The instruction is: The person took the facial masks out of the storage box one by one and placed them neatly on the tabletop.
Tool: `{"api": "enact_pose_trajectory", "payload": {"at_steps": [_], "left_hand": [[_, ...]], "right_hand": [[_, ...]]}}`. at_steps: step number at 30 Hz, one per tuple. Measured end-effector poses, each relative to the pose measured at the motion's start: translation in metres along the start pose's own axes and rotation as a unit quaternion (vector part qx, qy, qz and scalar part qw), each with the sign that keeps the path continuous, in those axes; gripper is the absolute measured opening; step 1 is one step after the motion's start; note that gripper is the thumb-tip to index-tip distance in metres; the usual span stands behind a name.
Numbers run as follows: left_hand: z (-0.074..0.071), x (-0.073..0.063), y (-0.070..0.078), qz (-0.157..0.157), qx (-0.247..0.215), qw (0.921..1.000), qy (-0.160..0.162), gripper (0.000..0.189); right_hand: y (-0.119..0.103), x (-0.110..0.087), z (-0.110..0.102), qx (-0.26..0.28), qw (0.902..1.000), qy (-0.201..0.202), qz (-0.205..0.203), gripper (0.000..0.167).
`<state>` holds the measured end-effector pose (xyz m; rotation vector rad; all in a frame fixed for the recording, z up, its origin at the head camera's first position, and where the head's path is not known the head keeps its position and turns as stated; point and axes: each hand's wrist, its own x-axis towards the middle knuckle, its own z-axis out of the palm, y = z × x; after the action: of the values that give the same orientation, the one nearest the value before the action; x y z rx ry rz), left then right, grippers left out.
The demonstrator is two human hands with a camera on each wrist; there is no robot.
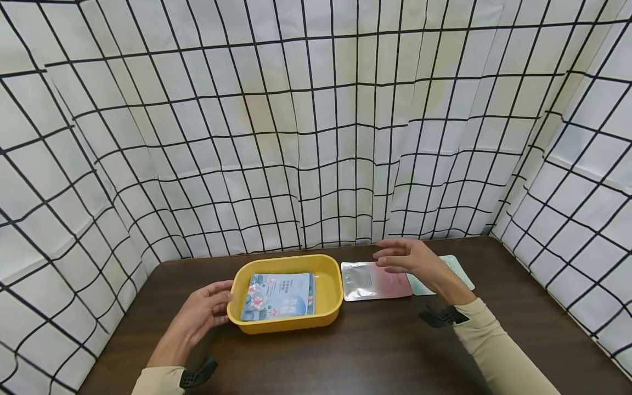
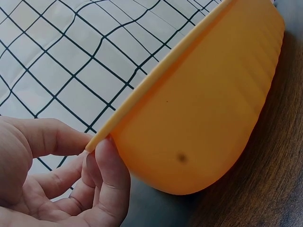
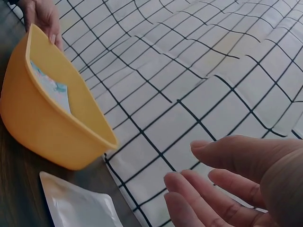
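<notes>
A yellow plastic basin (image 1: 282, 327) sits left of centre on the table, with flat blue floral sachets (image 1: 278, 296) lying in it. At its left end my left hand (image 1: 203, 310) pinches the rim; the left wrist view shows thumb and fingertips on either side of the rim (image 2: 156, 75). My right hand (image 1: 415, 263) hovers over a silver-to-pink sachet (image 1: 367, 282) right of the basin, its fingers relaxed and holding nothing. A pale green sachet (image 1: 456, 269) lies farther right, partly hidden behind that hand and wrist.
The dark brown wooden table (image 1: 355, 351) ends at a white curtain (image 1: 326, 137) with black grid lines, which surrounds the back and both sides. Dark straps (image 1: 197, 374) are worn on both wrists, next to beige sleeves (image 1: 503, 345).
</notes>
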<state>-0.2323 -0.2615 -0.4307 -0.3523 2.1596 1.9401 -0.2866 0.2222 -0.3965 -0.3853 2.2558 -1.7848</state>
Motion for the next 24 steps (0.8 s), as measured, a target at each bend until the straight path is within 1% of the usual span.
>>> {"api": "enact_pose_trajectory", "payload": {"at_steps": [8, 13, 20, 24], "left_hand": [[0.001, 0.001, -0.001, 0.004, 0.0, 1.0, -0.004, 0.057], [0.001, 0.0, -0.002, 0.003, -0.006, 1.0, -0.002, 0.056], [0.0, -0.001, -0.002, 0.005, -0.013, 0.9999, -0.002, 0.056], [0.0, 0.0, -0.002, 0.005, -0.012, 0.9999, -0.002, 0.056]], "right_hand": [[-0.008, 0.008, 0.021, 0.018, 0.9995, -0.024, -0.003, 0.06], [-0.008, 0.014, 0.03, 0.025, 0.9989, -0.039, -0.012, 0.061], [-0.009, 0.022, 0.045, 0.015, 0.9979, -0.055, -0.03, 0.061], [-0.011, 0.027, 0.054, 0.016, 0.9975, -0.061, -0.031, 0.06]]}}
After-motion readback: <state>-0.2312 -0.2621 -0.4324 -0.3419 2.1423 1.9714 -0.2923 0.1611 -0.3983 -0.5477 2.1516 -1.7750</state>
